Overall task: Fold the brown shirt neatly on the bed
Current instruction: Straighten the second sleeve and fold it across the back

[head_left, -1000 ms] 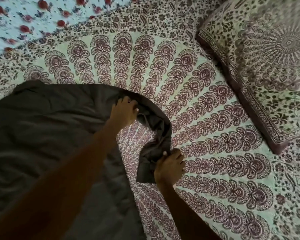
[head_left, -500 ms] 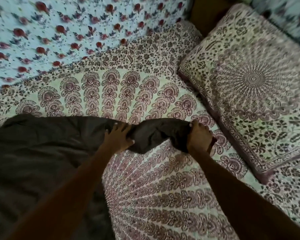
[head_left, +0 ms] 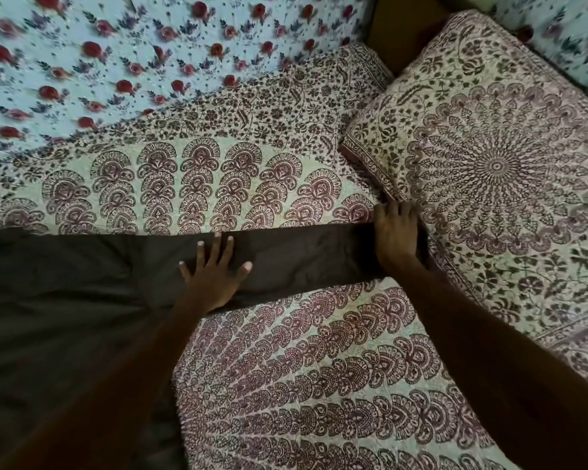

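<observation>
The bed [head_left: 286,385] is covered by a cream sheet printed with maroon peacock-feather motifs. A pillow [head_left: 496,171] in matching print lies at its right, and a blue rose-patterned cloth [head_left: 116,45] lies along the far side. The brown shirt [head_left: 65,300] lies spread flat at the left, one sleeve stretched straight out to the right. The left hand [head_left: 214,273] presses flat on that sleeve, fingers spread wide. The right hand [head_left: 396,232] rests on the sleeve's end, just beside the pillow; its grip cannot be told.

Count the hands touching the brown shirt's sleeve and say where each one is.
2. The left hand lies flat, fingers spread, on the middle of the sleeve of the brown shirt. The right hand presses the sleeve's far end beside the pillow.
</observation>
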Action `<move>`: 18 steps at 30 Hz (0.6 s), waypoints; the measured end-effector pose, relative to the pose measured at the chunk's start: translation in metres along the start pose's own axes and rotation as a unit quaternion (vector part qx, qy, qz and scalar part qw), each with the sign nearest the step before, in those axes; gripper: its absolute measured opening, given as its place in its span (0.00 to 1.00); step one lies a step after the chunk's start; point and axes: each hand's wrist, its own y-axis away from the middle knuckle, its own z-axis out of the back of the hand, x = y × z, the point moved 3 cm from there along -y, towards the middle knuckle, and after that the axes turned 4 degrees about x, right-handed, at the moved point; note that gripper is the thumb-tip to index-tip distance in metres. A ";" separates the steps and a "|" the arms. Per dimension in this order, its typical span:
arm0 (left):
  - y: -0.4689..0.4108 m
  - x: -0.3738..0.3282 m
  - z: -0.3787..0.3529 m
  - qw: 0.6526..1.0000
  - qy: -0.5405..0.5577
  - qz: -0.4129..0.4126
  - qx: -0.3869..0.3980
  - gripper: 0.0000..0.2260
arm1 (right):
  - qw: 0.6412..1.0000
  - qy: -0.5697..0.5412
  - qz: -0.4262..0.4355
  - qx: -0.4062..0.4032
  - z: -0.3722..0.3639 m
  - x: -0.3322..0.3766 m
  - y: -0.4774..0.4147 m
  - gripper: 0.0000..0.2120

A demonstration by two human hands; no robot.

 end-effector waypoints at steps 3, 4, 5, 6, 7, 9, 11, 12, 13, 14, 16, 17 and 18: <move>0.005 0.005 0.012 0.991 0.035 -0.021 -0.129 0.27 | 0.992 -0.101 0.050 -0.055 0.004 0.044 0.024 0.19; 0.009 0.012 0.015 0.985 0.037 -0.011 -0.167 0.25 | 0.986 -0.147 0.051 -0.056 0.002 0.062 0.035 0.18; 0.013 0.021 0.016 0.982 0.028 0.007 -0.187 0.25 | 0.980 -0.190 0.038 -0.037 -0.004 0.078 0.044 0.19; 0.015 0.032 0.016 0.982 0.013 0.024 -0.188 0.25 | 0.974 -0.226 0.015 -0.003 -0.012 0.089 0.051 0.22; 0.016 0.044 0.014 0.984 0.001 0.041 -0.172 0.26 | 0.969 -0.243 -0.011 0.037 -0.025 0.096 0.055 0.26; 0.014 0.069 0.008 0.991 -0.004 0.066 -0.119 0.29 | 0.970 -0.230 -0.039 0.069 -0.049 0.097 0.057 0.29; 0.013 0.085 0.009 0.994 0.020 0.049 -0.097 0.28 | 0.978 -0.198 -0.040 0.055 -0.060 0.094 0.057 0.30; 0.015 0.090 0.014 0.991 0.062 0.026 -0.116 0.27 | 0.979 -0.192 -0.041 0.048 -0.061 0.094 0.058 0.30; 0.019 0.092 0.022 0.981 0.118 -0.001 -0.154 0.24 | 0.979 -0.191 -0.053 0.041 -0.062 0.093 0.058 0.30; 0.025 0.097 0.030 0.966 0.167 -0.019 -0.197 0.22 | 0.978 -0.190 -0.076 0.037 -0.060 0.095 0.058 0.30; 0.032 0.115 0.040 0.958 0.147 -0.027 -0.246 0.22 | 0.966 -0.204 -0.156 0.031 -0.050 0.103 0.061 0.31; 0.033 0.128 0.041 0.964 0.107 -0.015 -0.242 0.25 | 0.959 -0.216 -0.183 0.022 -0.042 0.114 0.064 0.32; 0.031 0.141 0.038 0.973 0.073 0.008 -0.217 0.27 | 0.959 -0.222 -0.176 0.005 -0.030 0.131 0.067 0.31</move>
